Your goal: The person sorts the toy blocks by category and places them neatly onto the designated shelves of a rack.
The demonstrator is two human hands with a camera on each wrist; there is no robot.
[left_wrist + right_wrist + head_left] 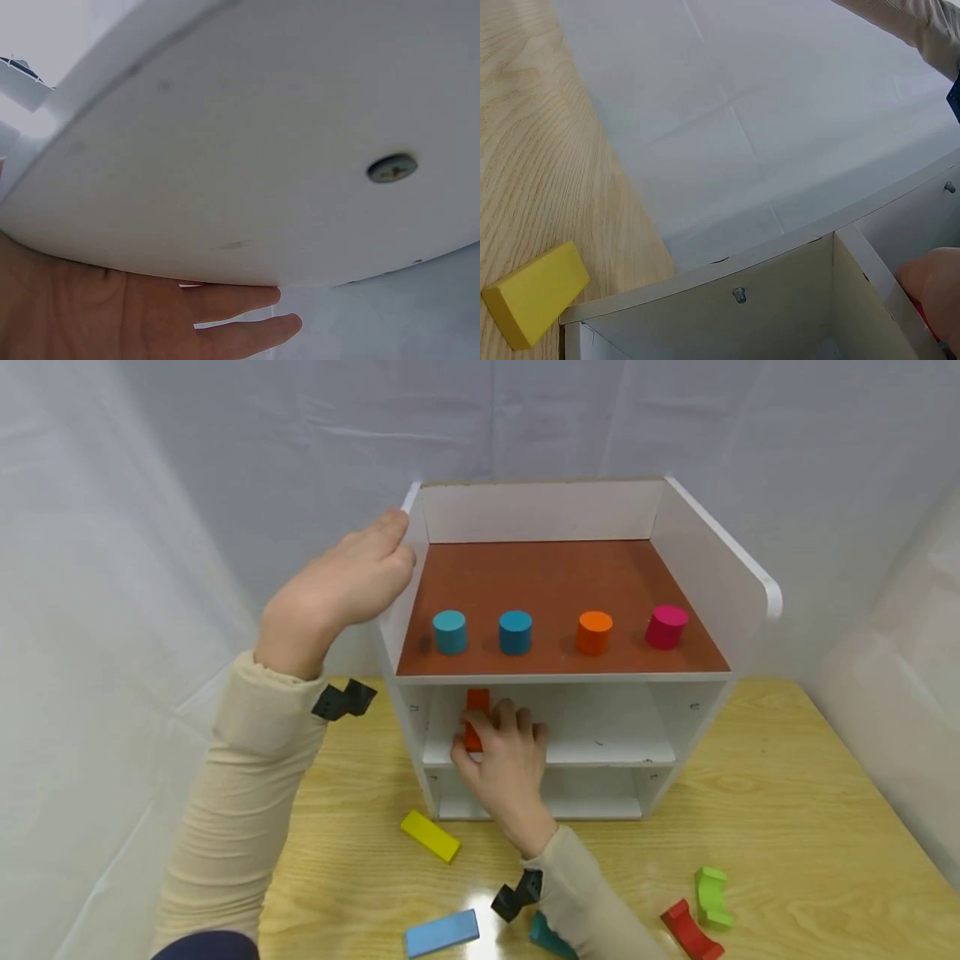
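Orange block (474, 720) in shelf (600, 750), right hand (504, 760) gripping

Bright, even light; table (787, 793) glare

No legible text, label, brand, number or sign appears in any view: the white shelf unit (720, 577), the coloured blocks, the wooden table (787, 793) and the backdrop all carry plain, unmarked surfaces.
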